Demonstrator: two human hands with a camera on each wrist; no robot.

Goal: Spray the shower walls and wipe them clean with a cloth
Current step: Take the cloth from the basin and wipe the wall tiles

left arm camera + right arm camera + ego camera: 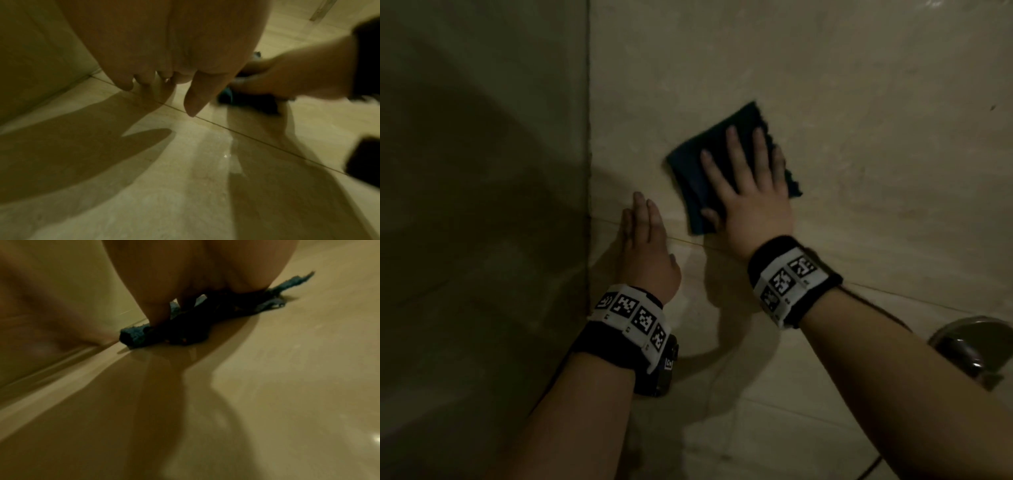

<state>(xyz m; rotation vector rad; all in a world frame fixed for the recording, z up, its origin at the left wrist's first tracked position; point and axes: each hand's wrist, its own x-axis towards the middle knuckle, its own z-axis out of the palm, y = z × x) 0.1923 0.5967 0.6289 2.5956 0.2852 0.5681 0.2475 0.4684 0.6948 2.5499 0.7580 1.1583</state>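
A dark blue folded cloth (690,178) lies flat against the beige tiled shower wall (859,102). My right hand (748,185) presses it to the wall with spread, straight fingers. In the right wrist view the cloth (185,331) is squashed under my palm. My left hand (645,240) rests flat on the wall lower left of the cloth, fingers straight and together, holding nothing. The left wrist view shows those fingers (193,97) on the tile, with the right hand and cloth (252,100) beyond. No spray bottle is in view.
The wall corner (589,171) runs vertically left of my hands, with a shadowed side wall (482,205) beyond it. A chrome shower fitting (972,346) sticks out at the lower right. A grout line (688,241) crosses under my hands.
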